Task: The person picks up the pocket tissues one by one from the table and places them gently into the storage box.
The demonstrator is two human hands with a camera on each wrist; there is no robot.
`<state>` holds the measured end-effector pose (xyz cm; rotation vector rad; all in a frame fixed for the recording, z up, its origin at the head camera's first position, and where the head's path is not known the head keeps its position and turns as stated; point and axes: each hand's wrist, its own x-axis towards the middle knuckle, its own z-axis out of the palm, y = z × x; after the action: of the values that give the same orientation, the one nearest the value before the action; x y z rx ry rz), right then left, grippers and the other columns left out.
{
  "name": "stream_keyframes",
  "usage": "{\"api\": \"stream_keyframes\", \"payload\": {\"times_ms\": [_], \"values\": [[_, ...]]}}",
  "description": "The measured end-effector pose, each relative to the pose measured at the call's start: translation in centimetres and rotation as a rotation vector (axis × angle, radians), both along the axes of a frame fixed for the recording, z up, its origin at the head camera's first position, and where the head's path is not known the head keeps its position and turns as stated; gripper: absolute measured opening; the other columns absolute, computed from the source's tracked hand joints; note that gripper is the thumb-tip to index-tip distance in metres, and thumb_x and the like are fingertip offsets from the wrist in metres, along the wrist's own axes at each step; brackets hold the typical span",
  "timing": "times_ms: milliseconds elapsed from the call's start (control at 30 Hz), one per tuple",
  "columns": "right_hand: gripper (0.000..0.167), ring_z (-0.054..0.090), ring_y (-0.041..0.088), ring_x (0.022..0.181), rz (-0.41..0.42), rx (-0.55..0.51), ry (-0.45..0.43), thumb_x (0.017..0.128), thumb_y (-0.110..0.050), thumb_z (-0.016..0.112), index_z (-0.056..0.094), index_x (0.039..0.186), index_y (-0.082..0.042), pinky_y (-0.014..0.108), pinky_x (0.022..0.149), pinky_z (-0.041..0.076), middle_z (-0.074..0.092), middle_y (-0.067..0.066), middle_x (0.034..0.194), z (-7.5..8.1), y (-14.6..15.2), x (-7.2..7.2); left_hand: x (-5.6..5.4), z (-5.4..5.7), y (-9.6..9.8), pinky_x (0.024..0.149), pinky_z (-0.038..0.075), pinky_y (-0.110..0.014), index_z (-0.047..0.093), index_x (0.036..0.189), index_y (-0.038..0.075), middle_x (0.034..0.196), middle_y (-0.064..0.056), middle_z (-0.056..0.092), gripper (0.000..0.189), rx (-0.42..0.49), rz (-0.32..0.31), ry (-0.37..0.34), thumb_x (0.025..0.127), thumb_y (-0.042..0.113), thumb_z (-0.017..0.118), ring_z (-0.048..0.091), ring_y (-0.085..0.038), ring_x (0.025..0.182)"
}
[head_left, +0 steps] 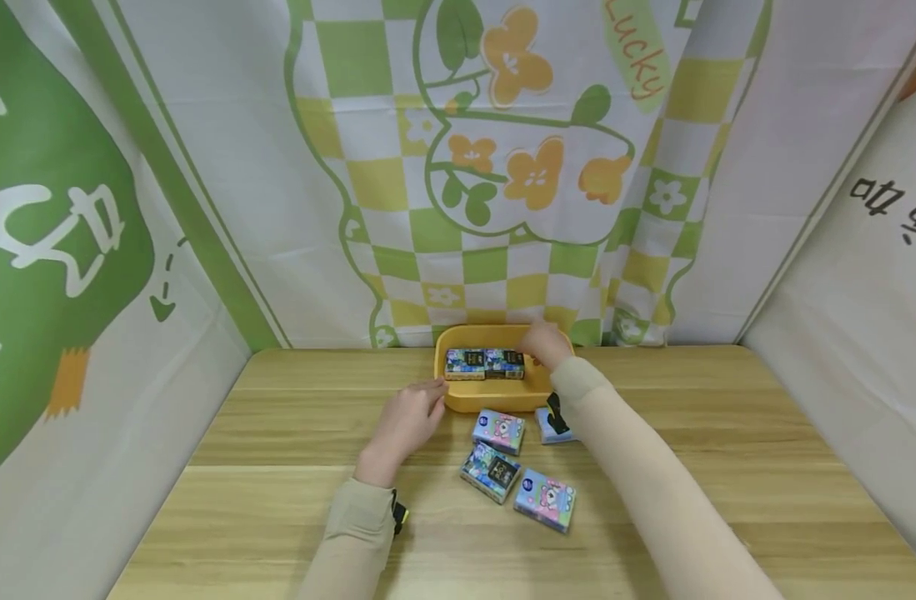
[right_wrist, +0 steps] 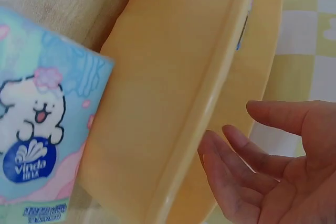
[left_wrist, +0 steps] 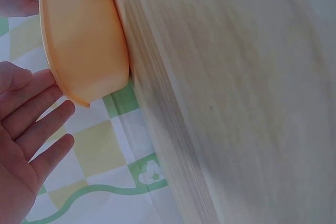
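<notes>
A yellow plastic basket [head_left: 495,402] stands at the back of the table against the patterned cloth. Two dark-blue tissue packs [head_left: 465,363] lie side by side in its left part. My left hand [head_left: 412,417] touches the basket's left front corner with extended fingertips. In the left wrist view, its fingers [left_wrist: 44,129] are spread at the rim. My right hand [head_left: 545,343] reaches over the basket's right end. Its loosely bent fingers [right_wrist: 231,182] hold nothing in the right wrist view. A Vinda tissue pack [right_wrist: 37,124] with a white puppy lies outside the basket, beneath the right wrist.
On the wooden table [head_left: 277,492], in front of the basket, lie a pink-and-blue tissue pack [head_left: 498,431], a dark-blue one [head_left: 491,472] and another pink-and-blue one [head_left: 545,500]. Cloth walls [head_left: 225,125] with green and orange prints enclose the table's back and sides.
</notes>
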<state>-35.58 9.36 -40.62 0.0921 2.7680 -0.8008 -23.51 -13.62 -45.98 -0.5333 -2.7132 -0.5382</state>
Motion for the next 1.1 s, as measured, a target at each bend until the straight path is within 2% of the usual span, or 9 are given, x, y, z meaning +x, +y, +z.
{"api": "stream_keyframes", "payload": {"times_ms": [133, 333, 567, 633, 700, 767, 867, 967, 1100], "values": [[0.027, 0.049, 0.016, 0.049, 0.016, 0.024, 0.030, 0.088, -0.020, 0.060, 0.063, 0.109, -0.005, 0.028, 0.043, 0.040, 0.056, 0.007, 0.065, 0.1, 0.2, 0.2, 0.0, -0.1, 0.0, 0.099, 0.050, -0.041, 0.068, 0.114, 0.005, 0.124, -0.010, 0.064, 0.026, 0.000, -0.003, 0.005, 0.092, 0.012, 0.056, 0.062, -0.028, 0.114], [0.023, 0.054, 0.017, 0.052, 0.033, 0.030, 0.039, 0.087, -0.022, 0.061, 0.064, 0.101, -0.004, 0.026, 0.045, 0.040, 0.052, 0.003, 0.058, 0.4, 0.3, 0.6, 0.0, -0.1, -0.1, 0.098, 0.050, -0.041, 0.069, 0.114, 0.006, 0.124, -0.009, 0.064, 0.026, 0.003, 0.006, 0.003, 0.092, 0.012, 0.056, 0.062, -0.027, 0.113], [0.031, 0.054, 0.017, 0.053, 0.047, 0.065, 0.035, 0.088, -0.027, 0.062, 0.065, 0.108, -0.003, 0.026, 0.044, 0.040, 0.060, 0.006, 0.060, 1.5, 0.1, 1.7, 0.1, -0.1, 0.0, 0.097, 0.051, -0.042, 0.069, 0.113, 0.005, 0.123, -0.010, 0.065, 0.026, 0.002, 0.000, 0.010, 0.091, 0.012, 0.056, 0.062, -0.028, 0.112], [0.029, 0.056, 0.018, 0.056, 0.056, 0.062, 0.041, 0.088, -0.028, 0.062, 0.066, 0.103, -0.004, 0.026, 0.045, 0.041, 0.056, 0.003, 0.055, 1.8, 0.1, 2.1, 0.0, 0.0, 0.0, 0.097, 0.051, -0.041, 0.069, 0.113, 0.005, 0.124, -0.010, 0.064, 0.026, -0.002, 0.000, 0.012, 0.091, 0.012, 0.057, 0.062, -0.028, 0.113], [0.023, 0.055, 0.018, 0.056, 0.066, 0.056, 0.046, 0.089, -0.029, 0.062, 0.066, 0.088, -0.006, 0.027, 0.046, 0.041, 0.050, 0.000, 0.050, 2.1, 0.1, 2.4, 0.0, 0.0, 0.0, 0.098, 0.051, -0.040, 0.069, 0.113, 0.005, 0.124, -0.009, 0.064, 0.026, -0.004, 0.001, 0.012, 0.092, 0.012, 0.056, 0.062, -0.027, 0.113], [0.027, 0.053, 0.017, 0.055, 0.080, 0.058, 0.055, 0.089, -0.029, 0.062, 0.060, 0.070, -0.010, 0.027, 0.046, 0.041, 0.046, -0.002, 0.048, 2.2, 0.1, 2.7, 0.0, 0.0, 0.0, 0.098, 0.051, -0.040, 0.069, 0.113, 0.005, 0.124, -0.009, 0.064, 0.026, -0.002, -0.002, 0.012, 0.092, 0.012, 0.057, 0.062, -0.027, 0.113], [0.037, 0.053, 0.016, 0.056, 0.113, 0.062, 0.073, 0.089, -0.030, 0.062, 0.052, 0.057, -0.015, 0.027, 0.047, 0.039, 0.049, -0.003, 0.050, 2.5, 0.1, 3.2, 0.0, 0.0, 0.0, 0.098, 0.051, -0.040, 0.069, 0.113, 0.005, 0.123, -0.009, 0.064, 0.026, 0.001, -0.004, 0.016, 0.092, 0.012, 0.056, 0.062, -0.027, 0.113], [0.039, 0.053, 0.016, 0.056, 0.145, 0.069, 0.095, 0.089, -0.030, 0.063, 0.055, 0.053, -0.017, 0.028, 0.050, 0.039, 0.054, -0.003, 0.052, 2.7, 0.1, 3.8, -0.1, 0.0, 0.0, 0.097, 0.052, -0.041, 0.069, 0.113, 0.004, 0.123, -0.010, 0.065, 0.026, 0.002, -0.006, 0.023, 0.092, 0.011, 0.056, 0.063, -0.028, 0.111], [0.034, 0.047, 0.014, 0.055, 0.171, 0.100, 0.127, 0.088, -0.031, 0.064, 0.058, 0.058, -0.016, 0.029, 0.054, 0.040, 0.054, -0.004, 0.056, 3.0, -0.1, 4.6, -0.1, 0.0, 0.0, 0.096, 0.052, -0.042, 0.069, 0.113, 0.004, 0.123, -0.011, 0.065, 0.026, 0.003, -0.008, 0.025, 0.092, 0.011, 0.056, 0.063, -0.029, 0.110]]}}
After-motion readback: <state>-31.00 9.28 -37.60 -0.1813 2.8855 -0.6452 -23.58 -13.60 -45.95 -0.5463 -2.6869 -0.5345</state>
